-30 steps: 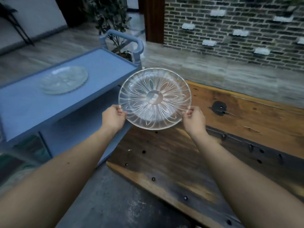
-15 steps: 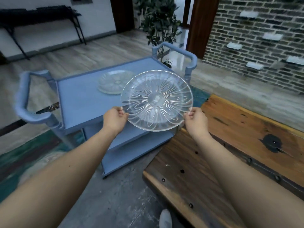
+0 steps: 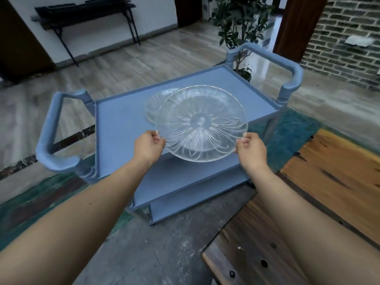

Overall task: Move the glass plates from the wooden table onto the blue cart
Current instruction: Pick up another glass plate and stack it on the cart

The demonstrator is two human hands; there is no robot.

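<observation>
I hold a clear glass plate with a cut flower pattern in the air over the near edge of the blue cart. My left hand pinches its left rim and my right hand pinches its right rim. A second glass plate lies flat on the cart's top shelf, partly hidden behind the held one. The wooden table fills the lower right corner, with no plates visible on the part in view.
The cart has rounded handles at its left end and right end and lower shelves. A potted plant stands behind it. A dark bench lines the far wall; a brick wall is at right.
The view has swung left, bringing the cart to the centre. The held plate now hangs over the cart's top shelf, overlapping the plate lying there; earlier it was over the table's edge.
</observation>
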